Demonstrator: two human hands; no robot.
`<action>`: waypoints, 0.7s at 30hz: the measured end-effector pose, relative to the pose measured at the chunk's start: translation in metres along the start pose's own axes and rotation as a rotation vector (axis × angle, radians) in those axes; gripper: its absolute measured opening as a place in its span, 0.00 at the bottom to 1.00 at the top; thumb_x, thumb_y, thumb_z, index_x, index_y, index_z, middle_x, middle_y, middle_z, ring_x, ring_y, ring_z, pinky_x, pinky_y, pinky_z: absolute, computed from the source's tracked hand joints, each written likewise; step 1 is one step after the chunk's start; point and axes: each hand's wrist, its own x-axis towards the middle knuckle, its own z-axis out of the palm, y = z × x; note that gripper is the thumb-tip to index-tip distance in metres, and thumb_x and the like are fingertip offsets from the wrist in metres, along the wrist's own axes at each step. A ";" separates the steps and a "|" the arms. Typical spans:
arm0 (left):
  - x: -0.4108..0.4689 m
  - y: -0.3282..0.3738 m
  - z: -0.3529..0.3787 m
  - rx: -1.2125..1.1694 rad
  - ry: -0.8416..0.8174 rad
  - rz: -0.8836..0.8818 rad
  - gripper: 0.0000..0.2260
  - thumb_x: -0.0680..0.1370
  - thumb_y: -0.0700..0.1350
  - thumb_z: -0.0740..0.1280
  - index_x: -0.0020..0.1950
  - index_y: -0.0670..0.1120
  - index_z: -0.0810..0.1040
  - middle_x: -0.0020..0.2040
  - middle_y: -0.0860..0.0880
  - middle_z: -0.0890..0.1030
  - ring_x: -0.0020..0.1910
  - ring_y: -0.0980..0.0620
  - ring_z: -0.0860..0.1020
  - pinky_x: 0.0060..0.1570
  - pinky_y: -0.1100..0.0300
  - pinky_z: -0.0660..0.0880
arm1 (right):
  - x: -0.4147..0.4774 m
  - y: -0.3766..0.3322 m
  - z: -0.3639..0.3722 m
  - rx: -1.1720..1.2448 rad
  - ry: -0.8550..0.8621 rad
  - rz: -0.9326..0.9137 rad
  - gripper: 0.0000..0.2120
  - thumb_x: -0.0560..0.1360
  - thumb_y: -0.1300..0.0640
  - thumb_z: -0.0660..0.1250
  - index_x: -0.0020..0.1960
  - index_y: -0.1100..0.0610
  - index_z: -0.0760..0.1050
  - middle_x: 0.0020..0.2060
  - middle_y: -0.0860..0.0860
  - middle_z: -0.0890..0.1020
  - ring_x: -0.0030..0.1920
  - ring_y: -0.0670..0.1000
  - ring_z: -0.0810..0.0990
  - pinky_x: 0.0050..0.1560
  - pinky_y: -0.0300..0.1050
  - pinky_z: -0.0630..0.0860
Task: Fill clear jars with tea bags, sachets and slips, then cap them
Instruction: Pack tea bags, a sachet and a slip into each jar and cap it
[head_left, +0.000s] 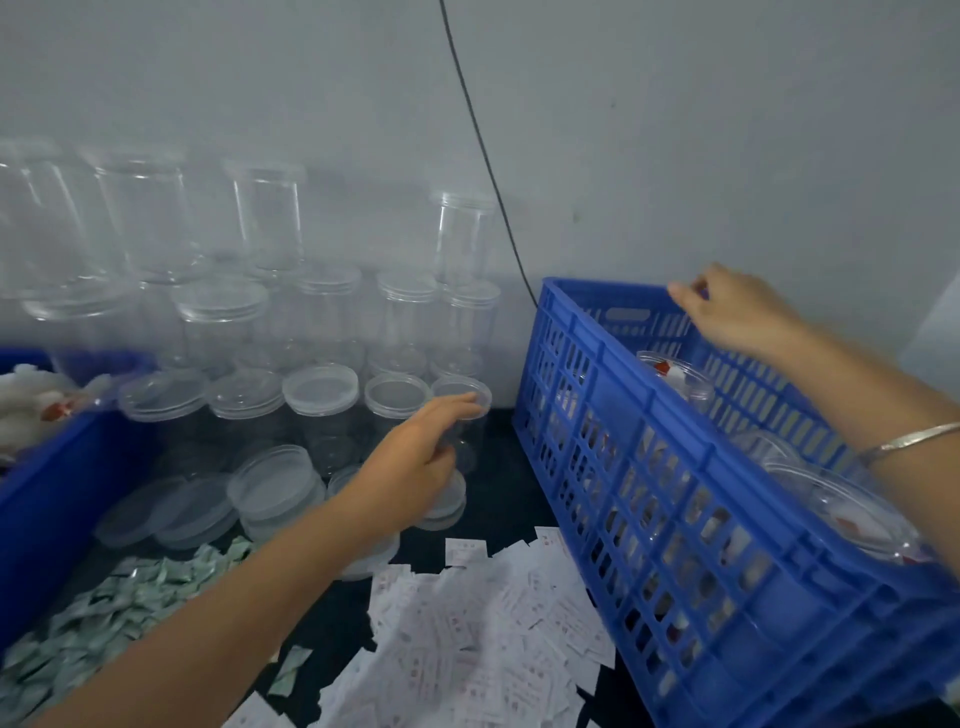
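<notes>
The left hand (415, 457) stretches forward, fingers wrapped around a clear round plastic jar (467, 388). The right hand (743, 317) hovers at the slatted blue crate (618, 415), fingers bent; grip unclear.

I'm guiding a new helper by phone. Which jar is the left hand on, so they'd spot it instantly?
Find the blue crate on the right. The front row of clear jars runs left from it; the jar is that row's rightmost. Only it has the left hand gripping its side.
</notes>
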 end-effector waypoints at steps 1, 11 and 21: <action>-0.003 -0.006 -0.004 -0.005 0.012 -0.023 0.23 0.78 0.28 0.58 0.69 0.46 0.71 0.69 0.58 0.68 0.67 0.61 0.66 0.57 0.83 0.58 | -0.003 -0.015 -0.005 0.031 0.052 -0.052 0.21 0.84 0.44 0.56 0.60 0.63 0.72 0.58 0.62 0.79 0.57 0.62 0.77 0.52 0.52 0.70; -0.012 -0.046 -0.074 -0.130 0.382 -0.289 0.14 0.77 0.30 0.61 0.57 0.42 0.81 0.51 0.50 0.81 0.53 0.56 0.78 0.44 0.77 0.70 | -0.054 -0.194 0.050 0.237 -0.140 -0.426 0.17 0.82 0.45 0.61 0.58 0.59 0.75 0.56 0.56 0.78 0.55 0.56 0.77 0.52 0.49 0.71; -0.020 -0.105 -0.146 -0.152 0.752 -0.429 0.10 0.77 0.36 0.65 0.55 0.48 0.71 0.48 0.54 0.75 0.48 0.58 0.75 0.36 0.70 0.69 | -0.074 -0.333 0.146 0.641 -0.366 -0.403 0.35 0.80 0.45 0.66 0.77 0.61 0.55 0.74 0.60 0.64 0.73 0.58 0.65 0.67 0.46 0.63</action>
